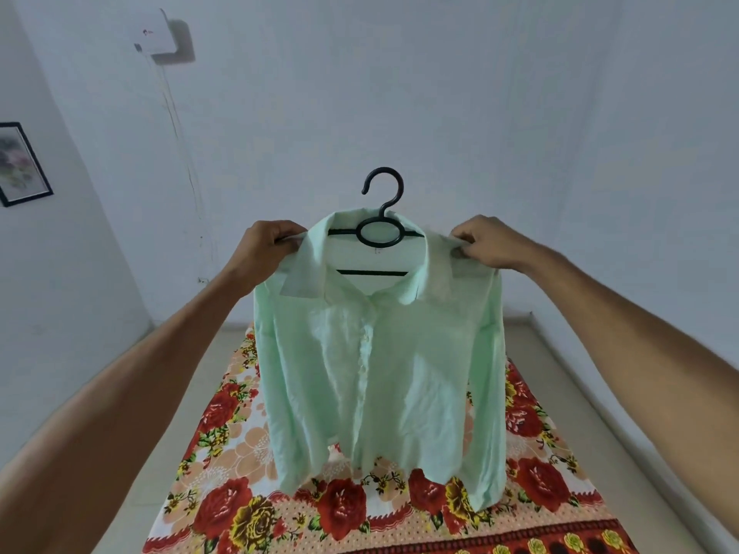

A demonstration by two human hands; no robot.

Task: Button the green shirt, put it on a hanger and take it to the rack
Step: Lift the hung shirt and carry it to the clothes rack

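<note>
The pale green shirt (380,377) hangs in the air in front of me on a black hanger (382,217), its front closed along the button placket. The hanger's hook and centre ring show above and inside the open collar; its arms are hidden under the shoulders. My left hand (266,249) pinches the shirt's left shoulder beside the collar. My right hand (490,243) pinches the right shoulder. The shirt's hem hangs just above the floral cloth (248,509).
The red-and-yellow floral cloth lies spread on a light floor (624,413) below the shirt. White walls stand close behind and on both sides. A framed picture (22,163) hangs on the left wall, and a white box (158,34) with a trailing cable sits high up.
</note>
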